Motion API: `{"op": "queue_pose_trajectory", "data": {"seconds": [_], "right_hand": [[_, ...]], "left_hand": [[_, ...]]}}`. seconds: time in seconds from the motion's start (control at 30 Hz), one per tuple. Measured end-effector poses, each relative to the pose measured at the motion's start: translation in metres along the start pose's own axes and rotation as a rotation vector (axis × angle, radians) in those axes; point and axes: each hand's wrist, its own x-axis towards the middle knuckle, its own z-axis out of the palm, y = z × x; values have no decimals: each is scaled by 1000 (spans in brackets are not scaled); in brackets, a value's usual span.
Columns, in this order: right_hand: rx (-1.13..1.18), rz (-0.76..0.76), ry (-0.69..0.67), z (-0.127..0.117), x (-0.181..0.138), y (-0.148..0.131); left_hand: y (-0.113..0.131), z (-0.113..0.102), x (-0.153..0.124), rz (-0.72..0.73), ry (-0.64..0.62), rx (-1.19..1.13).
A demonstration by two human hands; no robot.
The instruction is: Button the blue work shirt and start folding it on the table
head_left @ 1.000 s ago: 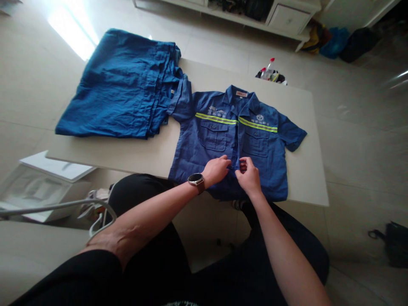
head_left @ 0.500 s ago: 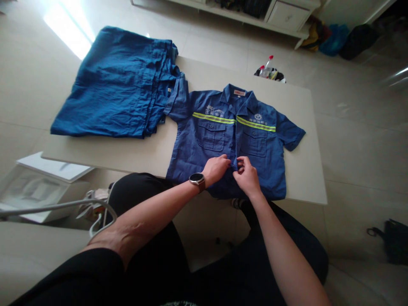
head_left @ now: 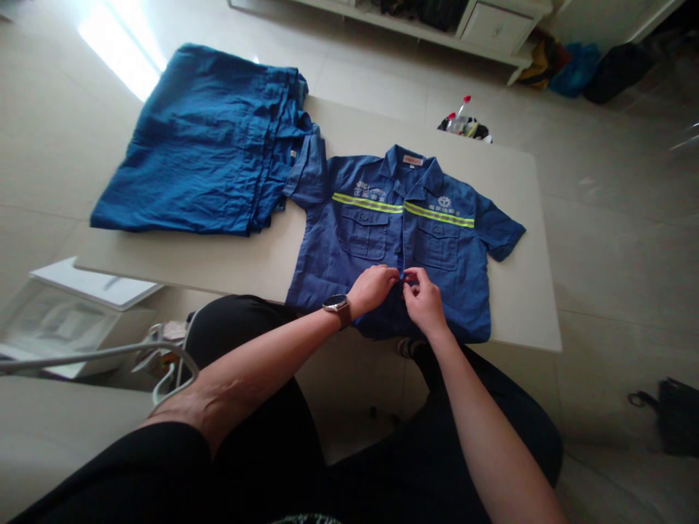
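Note:
A blue short-sleeved work shirt point(head_left: 349, 255) lies front up on the white table point(head_left: 518, 291), collar away from me. It has yellow reflective stripes, white lettering and two flap pockets. At the front opening, below the pockets, my left hand point(head_left: 374, 287) is closed on one edge of the placket. Close beside it my right hand point(head_left: 423, 298) pinches the other edge, fingers curled. Their fingertips nearly meet. Any button between them is too small to make out. A watch point(head_left: 336, 306) sits on my left wrist.
A thick stack of folded blue garments point(head_left: 196, 145) lies on the table's left, touching the shirt's sleeve. Bottles with red caps point(head_left: 463, 109) stand beyond the far edge. A white storage box point(head_left: 81, 313) is at lower left, near a grey tube point(head_left: 109, 356). A white cabinet point(head_left: 494, 29) stands behind.
My left fingers have shifted slightly to the right, closer to the right fingertips at the placket. The shirt and the stack stay in place; the view has moved a little.

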Motion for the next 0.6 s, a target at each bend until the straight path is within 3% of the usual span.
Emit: {"op": "queue_pose_trajectory", "data": {"seconds": [0.17,0.6], "right_hand": [[-13,-53,32,2,4,3],[-29,-113,5,4,7,4]], "left_hand": [[2,0,2,-2,12,-140],[6,-3,2,-263,-10,-460]]}}
